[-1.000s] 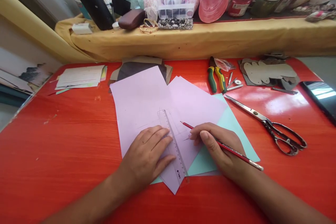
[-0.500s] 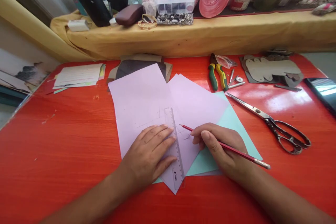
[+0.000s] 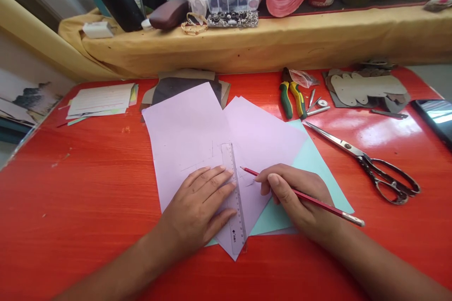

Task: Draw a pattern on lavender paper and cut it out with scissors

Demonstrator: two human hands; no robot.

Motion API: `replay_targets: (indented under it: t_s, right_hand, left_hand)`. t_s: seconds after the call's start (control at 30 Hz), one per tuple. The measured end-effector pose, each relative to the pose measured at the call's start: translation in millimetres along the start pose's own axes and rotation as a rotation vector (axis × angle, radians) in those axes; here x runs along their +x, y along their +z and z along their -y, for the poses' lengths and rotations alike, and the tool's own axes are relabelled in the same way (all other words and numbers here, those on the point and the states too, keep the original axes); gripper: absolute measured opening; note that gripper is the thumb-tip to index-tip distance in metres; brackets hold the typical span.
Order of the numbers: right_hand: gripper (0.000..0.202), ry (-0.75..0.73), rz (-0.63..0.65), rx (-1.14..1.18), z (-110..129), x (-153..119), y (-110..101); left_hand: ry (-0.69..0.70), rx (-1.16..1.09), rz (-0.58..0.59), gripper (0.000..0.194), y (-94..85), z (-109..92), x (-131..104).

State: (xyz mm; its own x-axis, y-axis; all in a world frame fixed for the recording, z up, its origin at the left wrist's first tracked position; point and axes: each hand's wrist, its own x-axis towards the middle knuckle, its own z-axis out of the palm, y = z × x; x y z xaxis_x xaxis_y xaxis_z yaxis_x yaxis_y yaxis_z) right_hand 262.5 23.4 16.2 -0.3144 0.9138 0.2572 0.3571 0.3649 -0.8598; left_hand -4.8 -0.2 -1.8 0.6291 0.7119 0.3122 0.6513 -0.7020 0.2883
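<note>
My left hand (image 3: 203,202) lies flat, fingers outstretched, pressing a clear plastic ruler (image 3: 237,216) against a lilac sheet of paper (image 3: 183,122). Thin pencil lines show on this sheet. A red pencil (image 3: 328,206) is pinched in my right hand (image 3: 296,193), its tip just right of the ruler's scaled edge. Under that tip is a second lilac sheet (image 3: 261,127), also with a few pencil marks. A mint green sheet (image 3: 325,178) lies beneath it, partly covered by my right hand.
Large scissors (image 3: 360,155) rest at the right, near a phone (image 3: 434,117). Green-yellow pliers (image 3: 293,96), small metal tools and grey cut pieces (image 3: 367,89) lie behind. Paper slips (image 3: 100,101) sit at the left. A cloth-covered ledge (image 3: 226,47) with jars and boxes borders the red table (image 3: 88,188).
The camera view has shifted slightly, so the far items sit a little higher in the picture. Both hands, the ruler and the pencil keep almost the same places on the paper.
</note>
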Motion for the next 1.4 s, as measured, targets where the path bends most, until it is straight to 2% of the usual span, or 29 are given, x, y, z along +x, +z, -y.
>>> replay_targets:
  t_s: [0.27, 0.63, 0.9, 1.17, 1.4]
  right_hand:
    - [0.028, 0.048, 0.014, -0.027, -0.9, -1.1, 1.3]
    - [0.025, -0.026, 0.021, -0.042, -2.9, -0.2, 1.8]
    - [0.042, -0.015, 0.032, -0.036, -3.3, -0.9, 1.0]
    - [0.037, -0.005, 0.03, -0.039, -3.3, -0.7, 1.5]
    - [0.03, -0.017, 0.039, -0.05, 5.8, 4.6, -2.9]
  left_hand:
    - [0.015, 0.018, 0.006, 0.036, 1.1, 2.1, -0.7]
    - [0.01, 0.021, 0.008, 0.035, -1.5, -1.9, 3.0]
    - [-0.001, 0.029, 0.0, 0.035, -0.6, -2.0, 2.8]
    - [0.009, 0.038, 0.0, 0.034, -0.2, -1.4, 2.6]
    - [0.008, 0.041, 0.007, 0.034, 0.1, -1.2, 2.5]
